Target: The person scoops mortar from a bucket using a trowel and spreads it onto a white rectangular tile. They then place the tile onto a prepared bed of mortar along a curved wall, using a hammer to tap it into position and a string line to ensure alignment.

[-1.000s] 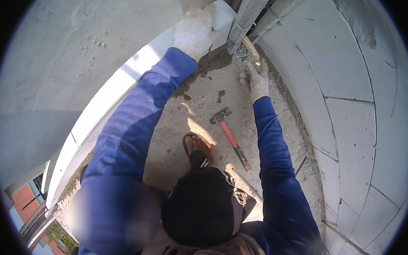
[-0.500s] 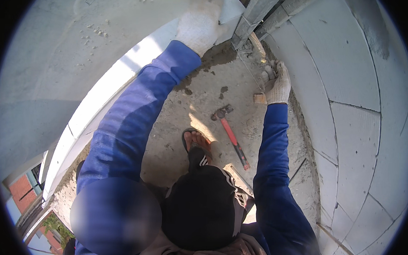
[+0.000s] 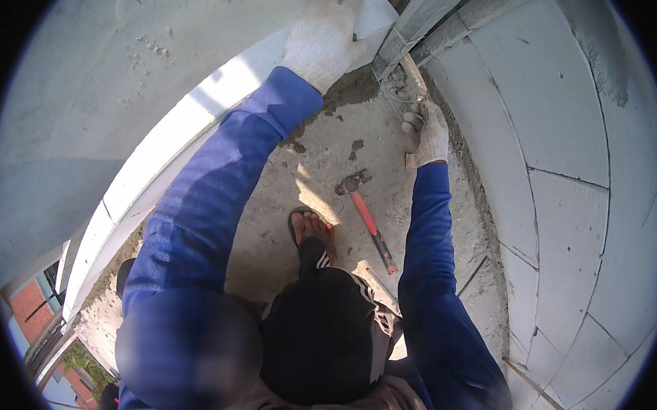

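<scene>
My left hand [image 3: 322, 47], in a white knit glove, grips the top of a white block [image 3: 373, 20] at the corner end of the low wall. Its fingertips are blurred at the picture's upper edge. In the corner my right hand [image 3: 433, 135], gloved too, closes at the lower end of a thin wooden strip [image 3: 413, 73], which leans up against a grey metal post [image 3: 417, 22]. Its fingers are partly hidden. Grey mortar lumps [image 3: 411, 122] lie beside those fingers, and a thin wire [image 3: 392, 98] loops down from the post.
A hammer [image 3: 367, 218] with a red and black handle lies on the rough concrete floor [image 3: 277, 195] between my arms. To the right rises a wall of large pale blocks [image 3: 566, 208]. My sandalled foot [image 3: 314, 226] stands left of the hammer. A small wood piece [image 3: 409, 160] lies below my right hand.
My right hand has moved slightly up and left, from the mortar lumps to the wooden strip's lower end. My left hand stays on the block.
</scene>
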`<state>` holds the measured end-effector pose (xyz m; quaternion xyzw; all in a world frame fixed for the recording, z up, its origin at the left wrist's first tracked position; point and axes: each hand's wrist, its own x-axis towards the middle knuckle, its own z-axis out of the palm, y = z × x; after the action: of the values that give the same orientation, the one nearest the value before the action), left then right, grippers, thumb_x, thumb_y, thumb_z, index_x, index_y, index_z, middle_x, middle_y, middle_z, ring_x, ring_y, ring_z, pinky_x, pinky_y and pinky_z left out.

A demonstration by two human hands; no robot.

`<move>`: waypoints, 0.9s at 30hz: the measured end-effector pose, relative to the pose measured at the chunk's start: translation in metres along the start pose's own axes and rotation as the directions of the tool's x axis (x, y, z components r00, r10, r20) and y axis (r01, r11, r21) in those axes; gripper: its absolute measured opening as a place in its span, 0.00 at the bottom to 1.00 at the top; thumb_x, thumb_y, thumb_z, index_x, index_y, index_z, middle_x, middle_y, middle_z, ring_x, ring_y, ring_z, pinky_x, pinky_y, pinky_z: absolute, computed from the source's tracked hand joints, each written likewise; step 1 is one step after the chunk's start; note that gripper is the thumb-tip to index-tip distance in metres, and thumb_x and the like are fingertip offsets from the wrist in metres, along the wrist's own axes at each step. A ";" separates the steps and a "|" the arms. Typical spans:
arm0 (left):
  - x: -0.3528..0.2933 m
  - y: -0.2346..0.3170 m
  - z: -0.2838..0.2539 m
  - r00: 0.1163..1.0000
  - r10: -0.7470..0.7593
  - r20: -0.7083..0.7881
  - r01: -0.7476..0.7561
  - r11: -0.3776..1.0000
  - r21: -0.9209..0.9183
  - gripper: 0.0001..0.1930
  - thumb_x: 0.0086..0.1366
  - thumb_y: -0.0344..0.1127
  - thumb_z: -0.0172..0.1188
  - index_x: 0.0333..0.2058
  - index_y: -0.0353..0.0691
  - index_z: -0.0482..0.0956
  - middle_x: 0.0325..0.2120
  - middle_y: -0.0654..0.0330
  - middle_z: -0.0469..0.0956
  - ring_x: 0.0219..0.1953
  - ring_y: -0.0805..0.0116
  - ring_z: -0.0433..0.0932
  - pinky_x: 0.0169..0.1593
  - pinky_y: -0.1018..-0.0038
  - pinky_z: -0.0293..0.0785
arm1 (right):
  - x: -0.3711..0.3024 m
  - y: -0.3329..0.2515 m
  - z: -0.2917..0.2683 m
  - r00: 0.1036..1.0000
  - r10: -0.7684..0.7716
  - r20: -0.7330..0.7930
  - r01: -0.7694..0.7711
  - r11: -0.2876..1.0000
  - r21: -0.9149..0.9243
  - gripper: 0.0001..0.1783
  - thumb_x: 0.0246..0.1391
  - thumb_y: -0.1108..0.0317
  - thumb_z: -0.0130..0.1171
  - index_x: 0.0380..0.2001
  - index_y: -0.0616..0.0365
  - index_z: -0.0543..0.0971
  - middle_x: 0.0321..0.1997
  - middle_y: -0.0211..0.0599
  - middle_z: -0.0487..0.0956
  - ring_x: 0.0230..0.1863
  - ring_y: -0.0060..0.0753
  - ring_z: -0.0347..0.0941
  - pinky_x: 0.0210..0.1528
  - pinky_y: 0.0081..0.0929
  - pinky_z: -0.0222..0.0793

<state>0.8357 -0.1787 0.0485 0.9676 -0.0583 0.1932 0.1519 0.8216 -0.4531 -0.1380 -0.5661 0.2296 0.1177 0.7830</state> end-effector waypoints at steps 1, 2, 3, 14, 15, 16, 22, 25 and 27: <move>-0.001 0.001 -0.002 1.000 -0.011 0.012 0.011 1.000 -0.006 0.29 0.62 0.46 0.69 0.59 0.37 0.79 0.48 0.44 0.79 0.50 0.42 0.81 0.54 0.50 0.78 | -0.011 -0.008 -0.004 0.997 0.034 -0.066 -0.030 0.998 0.064 0.14 0.75 0.58 0.59 0.52 0.56 0.80 0.45 0.34 0.84 0.35 0.29 0.84 0.32 0.26 0.82; -0.002 0.002 -0.003 1.000 0.002 -0.003 -0.002 0.999 -0.039 0.29 0.62 0.45 0.69 0.59 0.37 0.79 0.48 0.44 0.79 0.50 0.42 0.81 0.55 0.50 0.78 | -0.023 -0.016 -0.007 1.000 -0.016 -0.023 0.020 0.985 0.170 0.14 0.75 0.58 0.58 0.52 0.56 0.80 0.45 0.35 0.84 0.35 0.29 0.84 0.34 0.27 0.83; -0.001 0.002 -0.006 1.000 0.017 -0.023 -0.019 0.998 -0.068 0.29 0.62 0.45 0.69 0.59 0.37 0.79 0.48 0.44 0.79 0.50 0.42 0.81 0.55 0.50 0.78 | -0.029 -0.028 -0.008 0.999 -0.035 -0.023 0.039 0.964 0.264 0.14 0.75 0.59 0.58 0.52 0.56 0.80 0.45 0.35 0.84 0.35 0.30 0.84 0.35 0.27 0.83; -0.025 0.002 -0.020 0.995 0.011 -0.104 -0.026 0.989 -0.143 0.27 0.65 0.45 0.69 0.60 0.39 0.79 0.55 0.45 0.80 0.55 0.43 0.81 0.58 0.54 0.79 | -0.017 -0.017 -0.016 0.972 0.162 -0.170 -0.178 0.980 -0.086 0.10 0.74 0.62 0.58 0.44 0.57 0.82 0.38 0.34 0.83 0.31 0.28 0.80 0.27 0.29 0.77; -0.039 0.001 -0.020 0.993 0.024 -0.113 -0.036 0.994 -0.101 0.31 0.62 0.45 0.72 0.62 0.40 0.79 0.58 0.46 0.79 0.57 0.44 0.81 0.59 0.54 0.80 | -0.014 -0.024 -0.017 0.951 0.121 -0.286 -0.088 0.988 0.126 0.10 0.74 0.61 0.58 0.44 0.56 0.81 0.40 0.35 0.84 0.32 0.30 0.80 0.27 0.30 0.77; -0.055 0.001 -0.017 0.995 0.029 -0.099 -0.035 0.997 -0.064 0.35 0.60 0.45 0.76 0.64 0.42 0.78 0.60 0.47 0.78 0.58 0.46 0.81 0.60 0.55 0.81 | -0.015 -0.033 -0.018 0.976 0.070 -0.204 -0.003 0.951 0.311 0.10 0.74 0.61 0.58 0.45 0.56 0.81 0.42 0.36 0.84 0.32 0.31 0.80 0.27 0.32 0.77; -0.176 0.018 0.001 0.939 -0.179 0.294 0.298 0.850 -0.434 0.32 0.63 0.48 0.75 0.63 0.43 0.80 0.56 0.45 0.81 0.54 0.43 0.83 0.58 0.54 0.81 | -0.069 -0.061 -0.003 0.917 -0.069 0.393 -0.041 0.964 0.263 0.14 0.75 0.57 0.56 0.45 0.56 0.82 0.34 0.36 0.84 0.30 0.34 0.80 0.34 0.32 0.78; -0.230 0.015 0.012 0.805 -0.268 0.530 0.536 0.711 -0.455 0.30 0.64 0.44 0.74 0.62 0.41 0.81 0.49 0.42 0.84 0.52 0.40 0.84 0.53 0.54 0.81 | -0.088 -0.032 -0.006 0.903 0.221 0.369 0.003 0.855 -0.519 0.21 0.73 0.50 0.56 0.42 0.58 0.85 0.30 0.43 0.86 0.31 0.44 0.84 0.38 0.37 0.81; -0.262 0.008 0.017 0.719 -0.295 0.630 0.644 0.623 -0.443 0.28 0.65 0.42 0.73 0.63 0.41 0.81 0.45 0.42 0.85 0.50 0.40 0.85 0.51 0.54 0.81 | -0.088 -0.011 -0.016 0.969 0.014 0.247 0.236 0.250 -0.939 0.22 0.72 0.49 0.57 0.41 0.58 0.86 0.34 0.51 0.87 0.35 0.54 0.85 0.38 0.44 0.81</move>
<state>0.6001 -0.1775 -0.0669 0.8495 0.1082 -0.1443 0.4959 0.7466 -0.4651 -0.0891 -0.9241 -0.0121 0.2347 0.3012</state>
